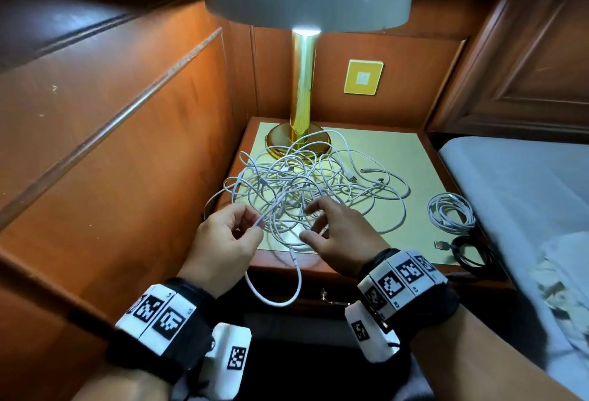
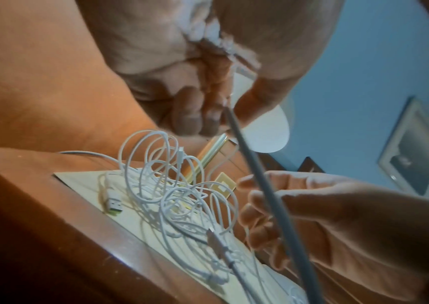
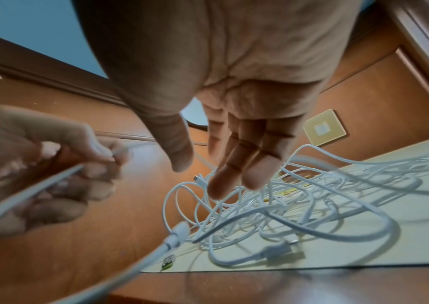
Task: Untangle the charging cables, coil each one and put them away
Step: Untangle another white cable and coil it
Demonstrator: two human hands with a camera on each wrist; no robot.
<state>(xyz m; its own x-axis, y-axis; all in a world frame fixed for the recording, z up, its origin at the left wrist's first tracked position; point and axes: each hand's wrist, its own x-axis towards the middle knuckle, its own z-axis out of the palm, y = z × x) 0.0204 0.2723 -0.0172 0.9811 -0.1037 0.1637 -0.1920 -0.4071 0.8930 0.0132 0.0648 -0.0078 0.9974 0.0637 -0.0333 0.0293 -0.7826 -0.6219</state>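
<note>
A tangle of white charging cables (image 1: 306,187) lies on the nightstand (image 1: 398,158) in front of the lamp base. My left hand (image 1: 229,231) pinches one white cable (image 2: 249,164) at the front left edge; a loop of that cable (image 1: 280,286) hangs over the front edge. My right hand (image 1: 334,225) hovers over the tangle (image 3: 273,205) with straight, spread fingers (image 3: 234,176), holding nothing. A coiled white cable (image 1: 451,212) and a coiled black cable (image 1: 468,250) lie at the right edge.
A brass lamp (image 1: 302,107) with a white shade stands at the back of the nightstand. Wooden panelling rises to the left and behind, with a yellow wall plate (image 1: 363,77). A bed (image 1: 526,184) borders the right side. A drawer handle (image 1: 325,297) sits below the front edge.
</note>
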